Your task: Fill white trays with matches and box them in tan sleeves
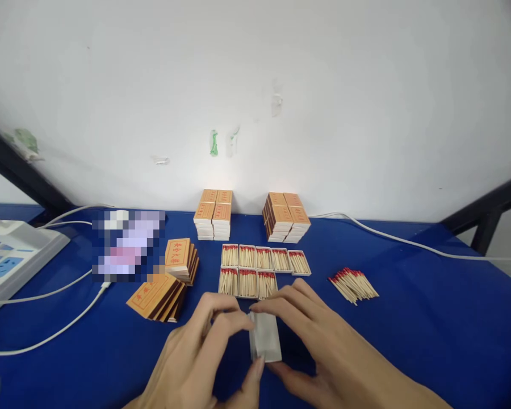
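Observation:
Low over the blue table, a small greyish-white cardboard matchbox tray (267, 335) sits between my two hands. My left hand (204, 352) pinches its left side with thumb and fingertips. From the right, my right hand (319, 335) curls around its far and near ends. Motion blur hides what the tray contains. Just beyond it stand two rows of open matchbox trays (255, 258) packed with red-tipped matches. A loose heap of matches (354, 285) lies to the right of them.
Orange matchbox sleeves lie left in one fanned stack (155, 295) and one upright pile (179, 254). Two blocks of stacked matchboxes (213, 213) (286, 216) stand by the wall. Farther left are a blurred-out phone (132, 241), white cables and a power strip (29, 261).

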`<state>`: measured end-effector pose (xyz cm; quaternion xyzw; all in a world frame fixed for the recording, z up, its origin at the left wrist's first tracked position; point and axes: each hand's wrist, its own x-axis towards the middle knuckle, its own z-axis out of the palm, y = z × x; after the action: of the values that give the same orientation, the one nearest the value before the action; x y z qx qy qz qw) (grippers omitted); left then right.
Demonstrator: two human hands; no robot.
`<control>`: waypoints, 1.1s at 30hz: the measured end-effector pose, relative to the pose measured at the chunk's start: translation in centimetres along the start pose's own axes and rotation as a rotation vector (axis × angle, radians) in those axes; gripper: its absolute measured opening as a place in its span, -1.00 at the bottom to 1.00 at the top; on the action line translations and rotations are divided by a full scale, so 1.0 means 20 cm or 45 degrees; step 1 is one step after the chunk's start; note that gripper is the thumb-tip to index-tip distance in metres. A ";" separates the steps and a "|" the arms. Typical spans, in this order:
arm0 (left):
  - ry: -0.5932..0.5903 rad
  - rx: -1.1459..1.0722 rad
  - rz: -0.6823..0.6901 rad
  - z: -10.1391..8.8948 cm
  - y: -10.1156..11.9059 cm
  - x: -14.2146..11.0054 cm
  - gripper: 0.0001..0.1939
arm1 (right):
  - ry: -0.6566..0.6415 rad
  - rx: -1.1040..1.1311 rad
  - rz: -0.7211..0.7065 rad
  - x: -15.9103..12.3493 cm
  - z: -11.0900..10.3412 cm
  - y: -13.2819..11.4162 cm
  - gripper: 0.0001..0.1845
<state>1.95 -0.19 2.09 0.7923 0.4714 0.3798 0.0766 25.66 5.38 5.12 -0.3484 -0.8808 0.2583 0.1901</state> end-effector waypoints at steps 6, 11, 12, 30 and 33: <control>-0.130 -0.042 -0.071 0.03 -0.05 -0.01 -0.34 | -0.086 0.252 0.114 -0.02 -0.05 0.02 -0.38; -0.201 0.031 -0.017 0.01 -0.06 0.03 -0.15 | -0.074 0.291 0.279 -0.08 -0.14 0.07 -0.36; -0.211 0.020 -0.003 0.01 -0.06 0.03 -0.17 | -0.075 0.268 0.294 -0.08 -0.15 0.09 -0.38; -0.284 -0.054 -0.016 0.04 -0.07 0.02 -0.49 | -0.276 0.139 0.259 -0.06 -0.13 0.11 -0.46; -0.284 -0.071 -0.072 0.05 -0.08 0.01 -0.35 | -0.263 0.143 0.237 -0.06 -0.13 0.08 -0.43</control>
<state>1.59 1.07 0.70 0.8136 0.4714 0.2999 0.1612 28.59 6.45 6.02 -0.3890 -0.8436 0.3582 0.0930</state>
